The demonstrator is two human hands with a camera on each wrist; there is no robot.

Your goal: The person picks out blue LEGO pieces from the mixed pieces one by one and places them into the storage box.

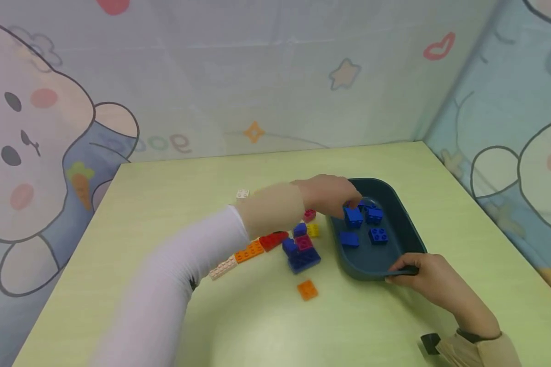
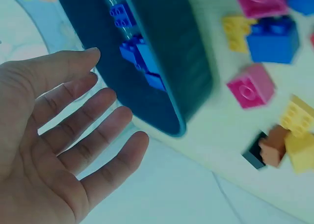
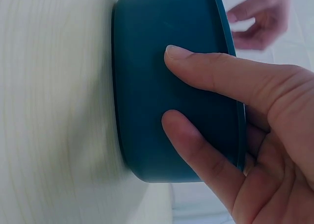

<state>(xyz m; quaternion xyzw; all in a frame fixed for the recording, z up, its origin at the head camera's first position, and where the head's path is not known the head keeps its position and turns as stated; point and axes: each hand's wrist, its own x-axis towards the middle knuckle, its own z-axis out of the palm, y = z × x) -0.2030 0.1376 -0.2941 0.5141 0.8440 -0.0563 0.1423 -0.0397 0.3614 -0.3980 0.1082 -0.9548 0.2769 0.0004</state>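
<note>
A dark teal plastic tray (image 1: 397, 255) stands on the right part of the table, with several blue toy bricks (image 1: 378, 236) inside. Over its far left corner is my left hand (image 1: 328, 194). In the left wrist view the fingers (image 2: 115, 170) are spread and loosely bent, with nothing in them. My right hand (image 1: 429, 278) grips the tray's near right corner. From the right wrist camera, thumb and a finger press the outer wall (image 3: 147, 87), while the other fingers are hidden behind the rim.
Left of the tray lie blue bricks (image 1: 304, 261), a magenta brick (image 1: 304, 242) and a yellow brick (image 1: 312, 230). A loose orange brick (image 1: 307, 290) is nearer. A row holds red (image 1: 274, 239), orange (image 1: 249, 251) and pale (image 1: 223, 267) bricks. Farther back sits a white brick (image 1: 243, 193).
</note>
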